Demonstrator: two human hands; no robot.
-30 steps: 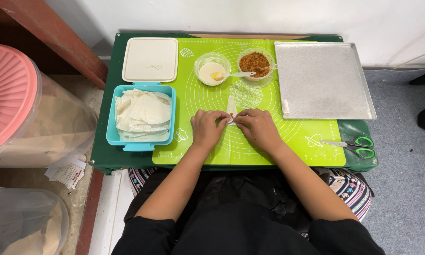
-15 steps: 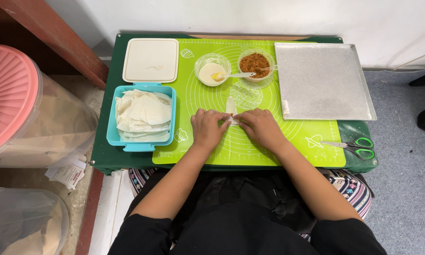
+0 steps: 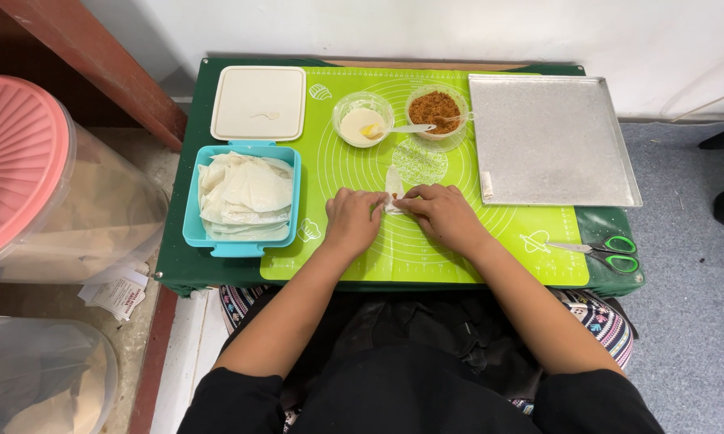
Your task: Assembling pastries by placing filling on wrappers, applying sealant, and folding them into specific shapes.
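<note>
A thin white pastry wrapper [image 3: 394, 187] lies on the green silicone mat [image 3: 354, 173], partly folded, its upper tip sticking out between my hands. My left hand [image 3: 352, 221] presses its left side with curled fingers. My right hand [image 3: 440, 215] pinches its right side. Both hands meet at the mat's middle, and the wrapper's lower part is hidden under the fingers.
A blue box of wrappers [image 3: 246, 197] with its white lid [image 3: 259, 103] stands at the left. Behind my hands are a bowl of pale paste [image 3: 363, 120] and a bowl of brown filling [image 3: 436, 108]. A metal tray [image 3: 548, 141] and green scissors [image 3: 605, 251] are at the right.
My hands stay at the same spot on the mat. The fingers have shifted slightly on the wrapper, and its tip now shows above them.
</note>
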